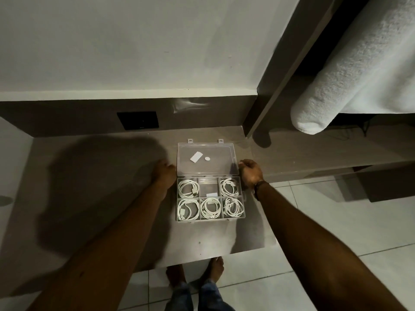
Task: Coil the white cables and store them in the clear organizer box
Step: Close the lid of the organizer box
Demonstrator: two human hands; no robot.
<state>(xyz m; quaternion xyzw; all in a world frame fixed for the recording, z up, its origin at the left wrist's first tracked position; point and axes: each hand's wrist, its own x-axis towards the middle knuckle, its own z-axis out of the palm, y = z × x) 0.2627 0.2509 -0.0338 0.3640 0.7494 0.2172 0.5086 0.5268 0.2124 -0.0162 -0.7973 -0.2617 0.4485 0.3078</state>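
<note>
The clear organizer box (243, 199) lies open on the grey desk (112, 198), its lid (206, 159) flat behind it. Five of its six compartments hold a coiled white cable, such as the cable (188, 188) at the back left and the cable (211, 208) at the front middle. The back middle compartment (208, 187) holds only a small white label. My left hand (165, 171) grips the lid's left edge near the hinge. My right hand (250, 171) grips the lid's right edge.
A dark wall socket plate (138, 120) sits on the back panel behind the desk. A rolled white towel (350, 70) hangs over a shelf at the upper right. The desk's front edge is near my bare feet (195, 272), on a tiled floor (336, 221).
</note>
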